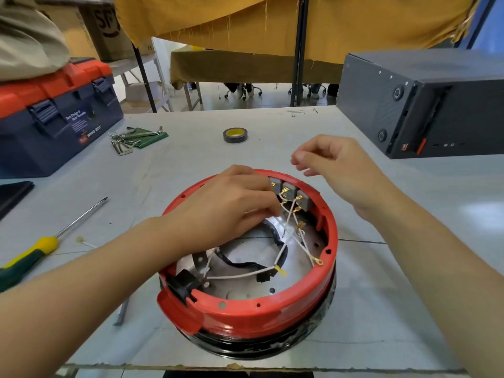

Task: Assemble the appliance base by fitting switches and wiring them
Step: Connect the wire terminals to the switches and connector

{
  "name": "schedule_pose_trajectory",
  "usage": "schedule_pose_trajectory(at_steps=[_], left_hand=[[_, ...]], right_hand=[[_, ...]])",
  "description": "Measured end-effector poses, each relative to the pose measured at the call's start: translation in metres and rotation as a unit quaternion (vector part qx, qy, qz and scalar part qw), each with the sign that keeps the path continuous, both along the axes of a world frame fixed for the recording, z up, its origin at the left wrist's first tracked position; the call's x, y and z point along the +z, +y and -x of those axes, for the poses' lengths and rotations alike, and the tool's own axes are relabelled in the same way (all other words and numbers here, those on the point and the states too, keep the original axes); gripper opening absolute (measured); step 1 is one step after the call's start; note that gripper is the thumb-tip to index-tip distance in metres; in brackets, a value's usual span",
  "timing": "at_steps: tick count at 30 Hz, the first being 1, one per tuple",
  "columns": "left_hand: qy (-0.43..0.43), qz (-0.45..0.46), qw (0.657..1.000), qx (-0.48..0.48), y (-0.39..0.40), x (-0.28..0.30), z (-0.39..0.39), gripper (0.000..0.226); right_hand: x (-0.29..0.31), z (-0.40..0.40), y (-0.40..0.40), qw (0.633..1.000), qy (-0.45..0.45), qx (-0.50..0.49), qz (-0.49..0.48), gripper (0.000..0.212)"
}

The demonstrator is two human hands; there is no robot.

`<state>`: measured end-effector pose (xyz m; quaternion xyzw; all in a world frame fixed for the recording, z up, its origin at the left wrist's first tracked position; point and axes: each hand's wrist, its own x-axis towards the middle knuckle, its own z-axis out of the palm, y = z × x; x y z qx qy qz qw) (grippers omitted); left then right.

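The left hand (231,203) pinches a white wire (289,222) by the switches (289,190) at the far side of the red base (245,312). The right hand (335,170) seems to pinch something thin (too blurry to tell). Push each clip on straight.

A blue toolbox (51,118) with an orange lid sits at the tabletop's (191,154) far left corner, a pale cloth bundle (27,39) resting on top of it, and a set of hex keys (128,139) on a green pouch lies just beside its right end. A roll of tape (235,135) lies flat near the far edge, and a black computer case (420,105) lies on its side at the far right corner. A screwdriver (41,246) with a yellow-green handle lies along the left edge, tip pointing to the far side, and a mustard cloth (272,23) hangs beyond the table.
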<state>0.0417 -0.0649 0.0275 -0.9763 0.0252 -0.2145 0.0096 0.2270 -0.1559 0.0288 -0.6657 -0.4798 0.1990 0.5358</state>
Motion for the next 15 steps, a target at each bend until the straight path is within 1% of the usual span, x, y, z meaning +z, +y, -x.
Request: schedule_pose_trajectory(at_steps=[3, 5, 8, 10, 13, 15], left_hand=[[0.015, -0.027, 0.999, -0.017, 0.000, 0.000, -0.004, 0.014], [0.028, -0.044, 0.998, -0.027, 0.002, 0.001, -0.007, 0.016], [0.043, -0.069, 0.996, -0.040, 0.005, 0.001, -0.010, 0.014], [0.047, -0.064, 0.996, -0.044, 0.007, 0.000, -0.011, 0.014], [0.047, -0.035, 0.997, -0.042, 0.009, -0.001, -0.013, 0.020], [0.041, -0.030, 0.998, -0.037, 0.010, -0.003, -0.016, 0.017]], right_hand=[[-0.013, 0.004, 0.006, 0.999, -0.031, 0.007, 0.029, 0.006], [-0.020, 0.007, 0.009, 0.998, -0.044, 0.022, 0.045, 0.011], [-0.024, 0.009, 0.011, 0.996, -0.055, 0.047, 0.058, 0.019], [-0.025, 0.008, 0.011, 0.996, -0.055, 0.047, 0.058, 0.022], [-0.026, 0.007, 0.010, 0.996, -0.049, 0.047, 0.059, 0.024], [-0.028, 0.006, 0.010, 0.996, -0.048, 0.048, 0.058, 0.023]])
